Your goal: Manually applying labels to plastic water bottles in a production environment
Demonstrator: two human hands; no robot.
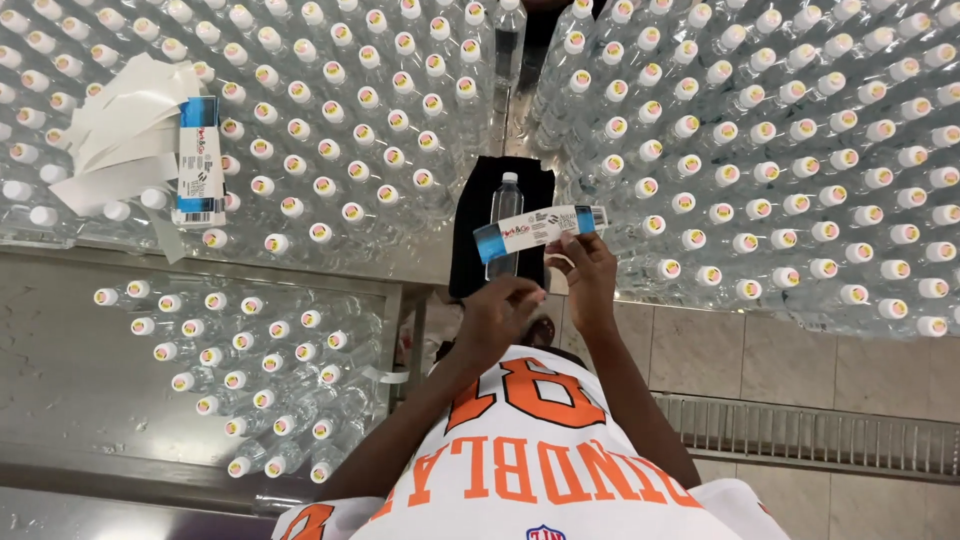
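Your right hand pinches the long paper label strip with blue ends and a white middle near its right end, holding it stretched level just above a clear plastic water bottle with a white cap that lies on a black cloth between your knees. Your left hand sits curled just below the strip with its fingers drawn together; whether it grips the label's lower edge, a peeled backing or nothing, you cannot tell from here. The label looks thin, light and floppy, probably sticky on one face, so it is likely to curl or cling to itself: take it by the two short ends and keep it taut. The bottle looks light but smooth and round, apt to roll on the cloth, so steady it by its body. Dense ranks of white-capped bottles stand on both sides, and a stack of spare labels with loose white backing strips rests on the caps at the left. The bottle's lower half is hidden behind the strip and your hands, and your fingertips are too small to read.
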